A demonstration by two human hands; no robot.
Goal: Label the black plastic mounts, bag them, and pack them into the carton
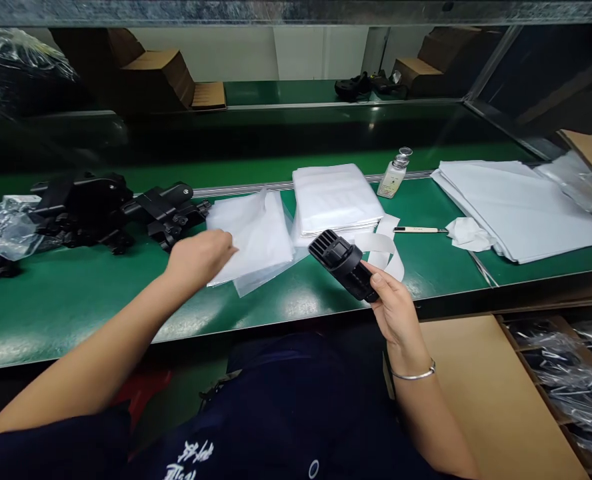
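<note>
My right hand [393,303] is closed round a black plastic vent-like part [343,263], held just above the front edge of the green bench [76,307]. My left hand [199,257] reaches forward, its fingers pinched on the edge of a thin white plastic bag [259,237] that lies on a small loose pile of such bags. A neat stack of white bags [333,197] sits just behind the part.
Several black plastic parts [111,210] lie at the left, by crumpled clear wrap [6,227]. A small bottle [393,175], a pen [419,230], a crumpled wipe [466,233] and large white sheets [521,207] lie right. A cardboard box [496,393] holds bagged parts [571,373].
</note>
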